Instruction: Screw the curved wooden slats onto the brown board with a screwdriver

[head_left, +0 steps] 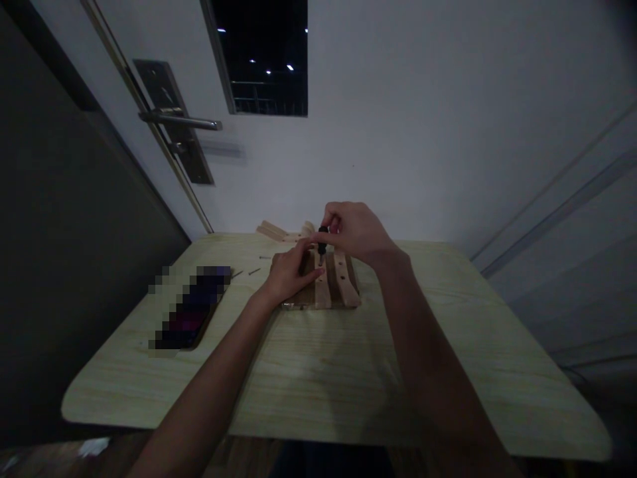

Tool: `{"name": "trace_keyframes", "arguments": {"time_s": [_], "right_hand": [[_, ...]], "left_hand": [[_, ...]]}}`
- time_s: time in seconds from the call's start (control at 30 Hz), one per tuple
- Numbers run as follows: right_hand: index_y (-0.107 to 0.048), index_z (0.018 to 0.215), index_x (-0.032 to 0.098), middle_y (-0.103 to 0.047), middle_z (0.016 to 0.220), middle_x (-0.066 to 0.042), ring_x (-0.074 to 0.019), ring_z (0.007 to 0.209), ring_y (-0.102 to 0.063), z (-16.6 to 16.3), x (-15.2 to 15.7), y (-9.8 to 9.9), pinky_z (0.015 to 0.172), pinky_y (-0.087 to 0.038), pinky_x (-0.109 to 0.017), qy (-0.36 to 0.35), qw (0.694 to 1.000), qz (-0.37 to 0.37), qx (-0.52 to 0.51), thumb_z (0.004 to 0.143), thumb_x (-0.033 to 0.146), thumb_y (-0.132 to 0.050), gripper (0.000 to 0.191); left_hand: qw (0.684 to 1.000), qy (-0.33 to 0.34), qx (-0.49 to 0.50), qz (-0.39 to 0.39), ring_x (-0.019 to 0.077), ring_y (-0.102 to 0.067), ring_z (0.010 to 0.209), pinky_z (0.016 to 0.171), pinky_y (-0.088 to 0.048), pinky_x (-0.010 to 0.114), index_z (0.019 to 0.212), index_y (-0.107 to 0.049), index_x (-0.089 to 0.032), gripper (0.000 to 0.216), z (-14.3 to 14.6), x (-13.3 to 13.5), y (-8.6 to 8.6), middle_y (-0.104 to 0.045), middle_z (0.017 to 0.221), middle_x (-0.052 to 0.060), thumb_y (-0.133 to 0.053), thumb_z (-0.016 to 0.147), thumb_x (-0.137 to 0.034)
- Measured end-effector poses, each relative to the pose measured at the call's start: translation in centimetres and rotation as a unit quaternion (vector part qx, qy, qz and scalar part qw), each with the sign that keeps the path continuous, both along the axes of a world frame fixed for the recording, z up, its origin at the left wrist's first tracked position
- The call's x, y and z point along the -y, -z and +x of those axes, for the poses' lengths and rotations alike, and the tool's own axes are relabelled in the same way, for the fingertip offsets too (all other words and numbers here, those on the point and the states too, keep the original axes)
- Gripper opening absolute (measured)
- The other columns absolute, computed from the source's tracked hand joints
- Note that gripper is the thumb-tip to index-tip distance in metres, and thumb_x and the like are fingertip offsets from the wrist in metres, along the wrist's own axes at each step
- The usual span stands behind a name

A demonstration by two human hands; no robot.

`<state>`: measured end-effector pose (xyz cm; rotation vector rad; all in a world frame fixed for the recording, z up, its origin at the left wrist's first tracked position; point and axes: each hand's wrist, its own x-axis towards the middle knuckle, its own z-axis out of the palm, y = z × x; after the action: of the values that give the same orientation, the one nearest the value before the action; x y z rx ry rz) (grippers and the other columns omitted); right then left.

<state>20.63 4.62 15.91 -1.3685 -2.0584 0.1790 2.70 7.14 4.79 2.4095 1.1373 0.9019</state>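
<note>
Several wooden slats with holes (334, 287) lie side by side near the middle of a pale wooden table (318, 372). My right hand (355, 232) is closed around a small black-handled screwdriver (322, 240), held upright with its tip down on one slat. My left hand (289, 271) rests on the left side of the slats, fingers pressed against them beside the tool tip. The spot under the tip is too dark to make out.
Loose screws (253, 271) lie left of the slats. More wooden pieces (279, 232) sit at the table's far edge. A blurred dark object (192, 307) lies on the left. A door with a metal handle (179, 121) stands behind.
</note>
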Motion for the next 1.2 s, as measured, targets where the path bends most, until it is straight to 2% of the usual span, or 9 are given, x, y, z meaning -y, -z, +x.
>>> {"name": "trace_keyframes", "arguments": {"time_s": [0.13,0.37,0.47,0.53,0.63,0.77,0.97,1.1,1.2], "right_hand": [[-0.055,0.071,0.018,-0.059,0.070,0.001,-0.0113,0.064,-0.048,-0.2,0.2,-0.2,0.060,-0.031,-0.026,-0.009,1.000,-0.006,0.013,0.075,0.038,-0.078,0.031],[-0.067,0.086,0.017,-0.070,0.082,-0.002,-0.0138,0.076,-0.061,0.0,0.1,-0.1,0.074,-0.043,-0.027,-0.104,0.994,-0.012,-0.032,0.082,0.015,-0.066,0.004],[-0.073,0.085,0.017,-0.074,0.089,-0.005,-0.0159,0.083,-0.064,0.6,-0.2,0.2,0.080,-0.046,-0.029,-0.107,0.994,-0.021,-0.030,0.084,0.015,-0.063,0.011],[-0.075,0.101,0.018,-0.074,0.105,-0.008,-0.0170,0.090,-0.065,1.1,-0.3,0.3,0.082,-0.048,-0.031,-0.106,0.993,-0.021,-0.039,0.087,0.017,-0.059,0.021],[-0.074,0.109,0.018,-0.074,0.108,-0.009,-0.0166,0.090,-0.065,1.7,-0.2,0.3,0.083,-0.049,-0.031,-0.123,0.991,-0.034,-0.032,0.089,0.016,-0.054,0.028],[-0.074,0.102,0.017,-0.075,0.098,-0.006,-0.0149,0.082,-0.064,1.3,-0.1,-0.2,0.078,-0.049,-0.029,-0.122,0.991,-0.021,-0.040,0.085,0.013,-0.058,0.024],[-0.074,0.081,0.017,-0.069,0.076,-0.003,-0.0122,0.068,-0.057,1.0,-0.4,-0.1,0.069,-0.043,-0.026,-0.053,0.998,0.004,-0.022,0.079,0.021,-0.073,0.005],[-0.068,0.072,0.016,-0.065,0.073,-0.001,-0.0119,0.066,-0.054,1.2,-0.5,0.2,0.066,-0.039,-0.026,-0.011,1.000,0.011,-0.016,0.076,0.030,-0.077,0.017],[-0.067,0.076,0.017,-0.067,0.081,-0.002,-0.0129,0.072,-0.057,1.2,-0.2,-0.1,0.069,-0.042,-0.027,-0.044,0.999,0.010,-0.024,0.078,0.023,-0.073,0.009]], "left_hand": [[1.000,-0.003,-0.002,-0.004,0.0308,-0.067,0.109,0.089,-0.053,0.045,0.135,-0.038,-0.022,0.062,0.0,0.1,-0.1,-0.068,0.120,0.012,-0.065,0.085,-0.046],[1.000,0.013,0.010,-0.013,0.0295,-0.065,0.115,0.095,-0.052,0.045,0.136,-0.037,-0.026,0.060,-0.2,0.1,-0.2,-0.066,0.125,0.010,-0.064,0.086,-0.044],[1.000,0.015,0.013,-0.012,0.0294,-0.064,0.118,0.096,-0.051,0.046,0.135,-0.037,-0.027,0.059,-0.1,0.2,-0.2,-0.065,0.127,0.009,-0.065,0.085,-0.044],[0.999,0.024,0.021,-0.012,0.0289,-0.063,0.119,0.097,-0.051,0.045,0.134,-0.038,-0.028,0.058,-0.1,0.2,-0.3,-0.064,0.129,0.009,-0.065,0.085,-0.043],[0.999,0.029,0.026,-0.013,0.0288,-0.062,0.119,0.098,-0.051,0.046,0.134,-0.039,-0.027,0.057,0.0,0.2,-0.4,-0.064,0.130,0.009,-0.065,0.085,-0.042],[0.999,0.029,0.025,-0.012,0.0285,-0.063,0.119,0.098,-0.050,0.046,0.134,-0.038,-0.027,0.057,0.0,0.3,-0.3,-0.063,0.131,0.009,-0.064,0.086,-0.042],[0.999,0.028,0.028,-0.018,0.0280,-0.063,0.119,0.099,-0.050,0.046,0.134,-0.038,-0.028,0.057,0.0,0.2,-0.3,-0.063,0.131,0.009,-0.065,0.085,-0.042],[0.999,0.033,0.033,-0.019,0.0281,-0.062,0.120,0.098,-0.051,0.046,0.132,-0.039,-0.028,0.056,0.0,0.3,-0.3,-0.063,0.132,0.009,-0.065,0.085,-0.041],[0.999,0.031,0.032,-0.018,0.0283,-0.062,0.120,0.098,-0.051,0.046,0.132,-0.039,-0.028,0.055,0.0,0.3,-0.3,-0.063,0.131,0.009,-0.065,0.085,-0.041]]}}
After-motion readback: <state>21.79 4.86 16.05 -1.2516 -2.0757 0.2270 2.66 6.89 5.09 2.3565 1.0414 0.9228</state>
